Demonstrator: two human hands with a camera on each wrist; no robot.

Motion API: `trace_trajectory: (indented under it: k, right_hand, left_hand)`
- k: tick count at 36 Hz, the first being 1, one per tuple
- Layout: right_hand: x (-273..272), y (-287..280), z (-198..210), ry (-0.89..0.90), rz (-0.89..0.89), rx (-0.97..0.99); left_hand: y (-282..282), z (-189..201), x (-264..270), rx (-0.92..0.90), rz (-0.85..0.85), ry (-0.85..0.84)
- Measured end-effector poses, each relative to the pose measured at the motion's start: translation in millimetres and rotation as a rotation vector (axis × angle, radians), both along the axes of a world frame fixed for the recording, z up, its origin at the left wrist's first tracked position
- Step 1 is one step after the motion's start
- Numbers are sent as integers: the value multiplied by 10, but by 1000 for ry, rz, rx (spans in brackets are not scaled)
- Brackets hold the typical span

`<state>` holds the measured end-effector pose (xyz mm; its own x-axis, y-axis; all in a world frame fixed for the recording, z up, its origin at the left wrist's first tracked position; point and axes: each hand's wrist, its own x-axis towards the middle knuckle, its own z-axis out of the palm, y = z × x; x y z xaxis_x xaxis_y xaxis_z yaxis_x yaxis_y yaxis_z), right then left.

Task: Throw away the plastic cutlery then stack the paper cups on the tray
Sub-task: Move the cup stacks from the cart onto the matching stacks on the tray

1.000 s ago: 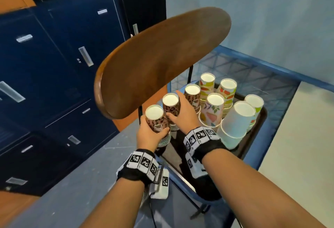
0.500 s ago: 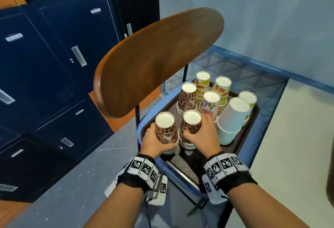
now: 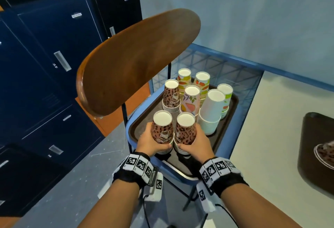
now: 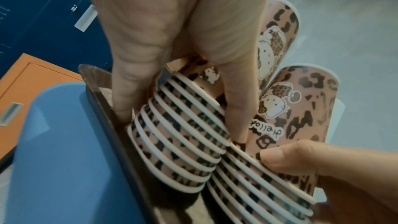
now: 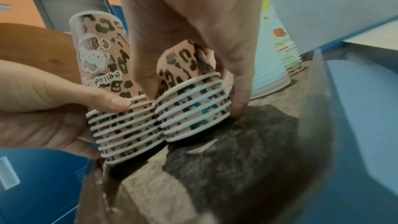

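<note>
A blue chair seat (image 3: pixel 240 119) holds a dark tray (image 3: pixel 233 108). Stacks of upside-down paper cups (image 3: pixel 191 99) stand on the tray, close together. To the right, a pale table (image 3: pixel 267 137) holds another dark tray (image 3: pixel 310 155).

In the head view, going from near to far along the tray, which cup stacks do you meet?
Two leopard stacks held by left hand and right hand → plain white stack → pastel leaf stack → third leopard stack → two fruit-print stacks at the far edge, all on the tray.
</note>
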<state>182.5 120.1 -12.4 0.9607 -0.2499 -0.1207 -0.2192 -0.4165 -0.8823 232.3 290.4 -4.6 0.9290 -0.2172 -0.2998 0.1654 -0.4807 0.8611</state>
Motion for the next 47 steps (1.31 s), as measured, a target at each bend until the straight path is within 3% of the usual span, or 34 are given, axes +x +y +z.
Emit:
trace_trajectory:
  k: [5, 13, 22, 26, 34, 41, 47]
  right_hand:
    - [-204, -198, 159, -70, -22, 9]
    - [-750, -831, 579, -127, -73, 18]
    - [-1598, -1752, 944, -225, -315, 63]
    - [-2001, -2179, 1054, -294, -450, 115]
    - [-2713, -2839, 1145, -349, -615, 126]
    - [-3232, -3205, 1109, -313, -737, 138]
    - [-3529, -3382, 1005, -308, -761, 142]
  left_hand:
    - [-145, 134, -104, -63, -59, -9]
    - [-724, 537, -341, -137, -291, -78]
    - [-1896, 835, -764, -253, -494, -118]
    - [-2473, 900, -905, -328, -493, -125]
    - [-3697, 1137, -1171, -274, -531, -257]
    - [-4531, 1002, -1360, -228, -585, -248]
    - [-4808, 625, -1401, -61, -548, -274]
